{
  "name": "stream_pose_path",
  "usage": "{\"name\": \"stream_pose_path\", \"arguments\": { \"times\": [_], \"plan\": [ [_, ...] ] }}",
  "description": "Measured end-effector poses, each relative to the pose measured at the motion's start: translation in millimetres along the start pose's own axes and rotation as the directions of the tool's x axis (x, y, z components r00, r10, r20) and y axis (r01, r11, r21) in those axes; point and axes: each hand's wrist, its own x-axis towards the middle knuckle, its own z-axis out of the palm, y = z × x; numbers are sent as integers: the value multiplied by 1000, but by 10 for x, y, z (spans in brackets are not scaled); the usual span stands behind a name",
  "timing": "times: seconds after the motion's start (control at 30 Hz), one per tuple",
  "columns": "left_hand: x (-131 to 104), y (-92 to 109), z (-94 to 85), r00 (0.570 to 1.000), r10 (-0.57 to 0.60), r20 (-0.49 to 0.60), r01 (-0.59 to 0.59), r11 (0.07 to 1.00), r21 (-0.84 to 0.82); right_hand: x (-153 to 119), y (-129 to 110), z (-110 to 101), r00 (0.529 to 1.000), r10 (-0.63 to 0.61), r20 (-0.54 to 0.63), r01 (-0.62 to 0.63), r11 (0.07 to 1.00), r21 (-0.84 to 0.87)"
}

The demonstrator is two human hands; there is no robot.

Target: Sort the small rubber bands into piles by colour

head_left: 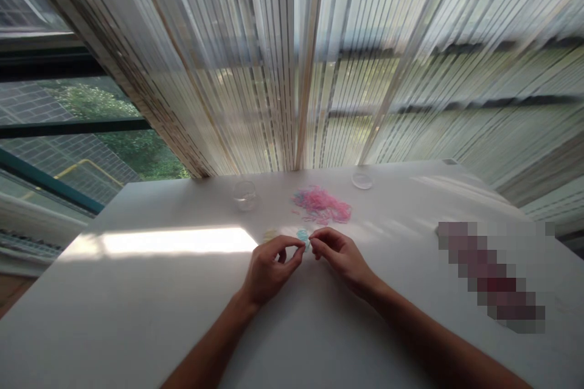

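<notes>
My left hand (270, 264) and my right hand (341, 253) meet near the middle of the white table (182, 304), fingertips almost touching. Each has thumb and forefinger pinched together; what lies between the fingertips is too small to make out. Just beyond them is a small light-blue bunch (302, 235). A pale yellow bunch (270, 235) lies behind my left hand, partly covered by it. Farther back, a loose heap of pink strands (322, 203) is spread out, with some bluish strands at its left side.
A clear container (245, 196) stands back left of the heap, and a clear round lid or dish (362, 180) lies back right. A pixelated reddish object (495, 279) is on the right. Striped curtains (283, 61) hang behind the table's far edge.
</notes>
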Motion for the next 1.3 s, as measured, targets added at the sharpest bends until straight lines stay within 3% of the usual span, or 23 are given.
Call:
{"name": "stream_pose_path", "arguments": {
  "times": [0.17,0.37,0.47,0.57,0.7,0.9,1.3],
  "plan": [
    [-2,-21,19,992,-82,91,88,994,-61,-2,50,4,1000,-11,-8,10,1000,-28],
    [-10,-56,36,994,-61,90,63,998,-17,-35,58,-9,999,-42,8,43,994,-101],
    [5,-67,-17,995,-28,97,20,997,77,-57,24,-53,997,-76,-5,72,966,-247],
    [27,-91,-98,982,78,174,-119,963,243,-73,-4,-109,989,-141,-48,109,905,-411],
    [48,-124,-168,948,174,266,-270,883,383,-84,-14,-139,981,-189,-53,140,865,-483],
    [37,-147,-146,935,194,299,-309,857,413,-102,-6,-118,965,-260,14,220,785,-579],
    [18,-180,-138,934,185,307,-310,845,435,-106,-2,-120,962,-274,7,226,780,-584]
  ]
}}
